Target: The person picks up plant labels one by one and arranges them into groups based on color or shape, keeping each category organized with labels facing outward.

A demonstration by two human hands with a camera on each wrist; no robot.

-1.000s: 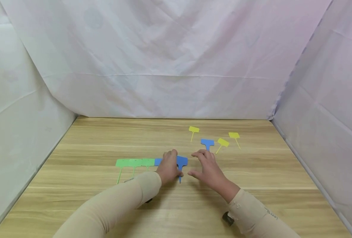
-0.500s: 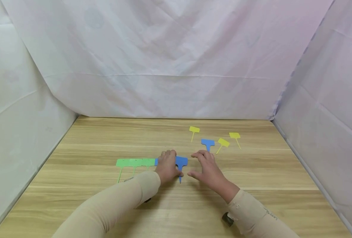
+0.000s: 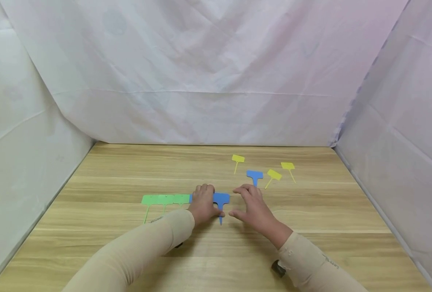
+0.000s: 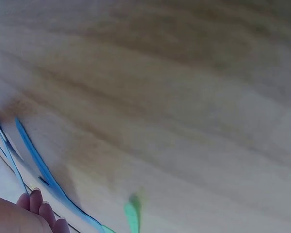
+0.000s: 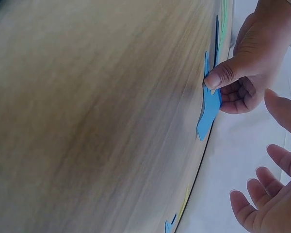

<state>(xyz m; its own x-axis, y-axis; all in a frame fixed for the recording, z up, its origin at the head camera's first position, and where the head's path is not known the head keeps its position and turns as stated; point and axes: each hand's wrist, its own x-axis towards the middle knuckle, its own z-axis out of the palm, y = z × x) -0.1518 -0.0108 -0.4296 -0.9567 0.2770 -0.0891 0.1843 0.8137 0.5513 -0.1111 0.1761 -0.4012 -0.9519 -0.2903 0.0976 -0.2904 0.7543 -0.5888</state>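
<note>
In the head view my left hand holds a blue T-shaped plant label, its thumb on the stem and its fingers curled at the head's far side. The right wrist view shows that thumb pressing the blue label. Another blue label lies mostly hidden under the left hand, beside a row of green plant labels. Just right of the held label is my right hand, fingers and thumb spread apart with nothing between them. One more blue label lies behind the right hand, its stem tip hidden.
Three yellow plant labels, a left one, a middle one and a right one, lie scattered toward the back of the wooden table. White cloth hangs behind the table and at both sides.
My left hand has shifted slightly left, and the blue label under its thumb has moved a little left too. The right hand has barely moved, still spread.
</note>
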